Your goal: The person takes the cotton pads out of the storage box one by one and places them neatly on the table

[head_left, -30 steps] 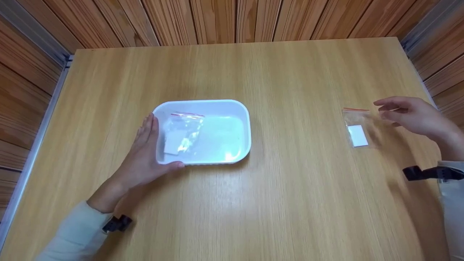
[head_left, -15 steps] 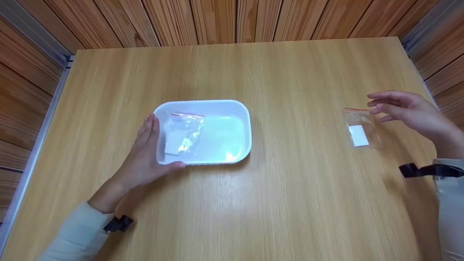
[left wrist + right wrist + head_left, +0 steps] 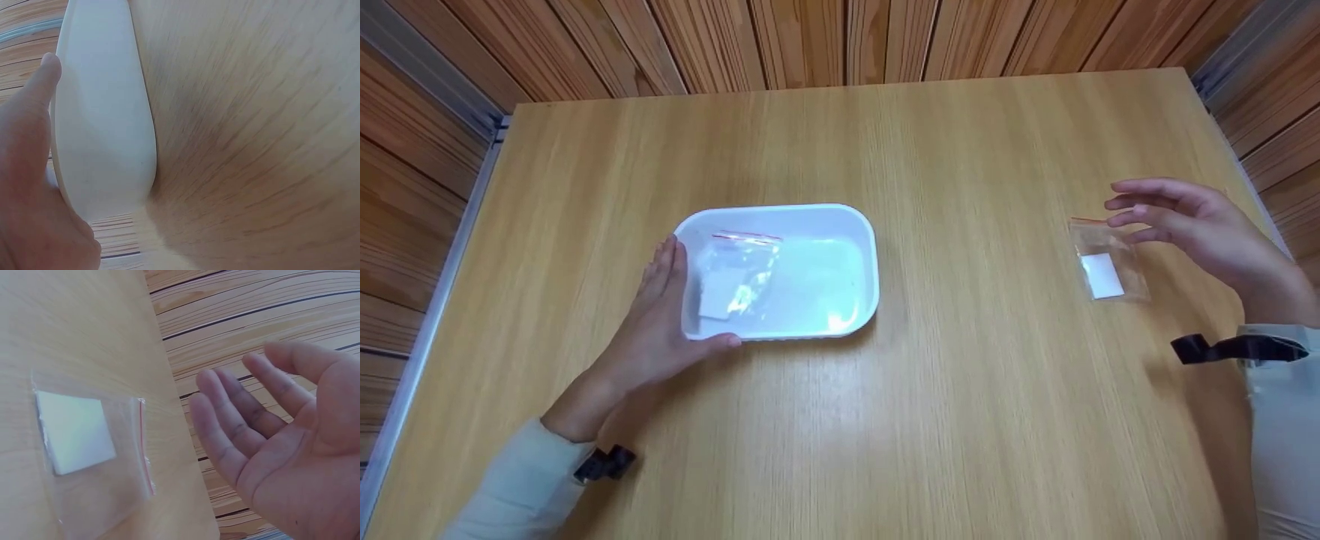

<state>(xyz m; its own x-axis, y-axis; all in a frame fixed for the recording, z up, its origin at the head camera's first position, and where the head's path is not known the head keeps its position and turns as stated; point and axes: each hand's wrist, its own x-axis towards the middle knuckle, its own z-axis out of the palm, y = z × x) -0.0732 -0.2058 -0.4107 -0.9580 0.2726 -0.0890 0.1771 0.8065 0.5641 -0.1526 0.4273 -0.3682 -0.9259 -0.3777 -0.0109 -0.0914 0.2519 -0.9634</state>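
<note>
In the head view, a white rectangular plastic tray (image 3: 817,281) sits left of centre on a light-brown wooden table (image 3: 960,420), with a clear flat plastic zip bag (image 3: 739,274) in its left half and the left hand (image 3: 649,330) at its left end. Toward the frame's right edge lies another clear zip bag holding a white square card (image 3: 1102,277), with the right hand (image 3: 1200,229) over its upper right. A brown plank wall (image 3: 802,45) runs behind the table along the top.

White tray (image 3: 829,281), no pattern; bag in the tray (image 3: 740,274) and bag on the worktop (image 3: 960,405) at right (image 3: 1108,259) both clear, red line along the seal, white insert (image 3: 1102,276). Worktop is light yellow-brown, fine streaky grain; wall planks (image 3: 802,45) darker orange-brown, grained, near-black seams. Sleeves (image 3: 525,480) off-white, wrist straps (image 3: 1252,347) black.
</note>
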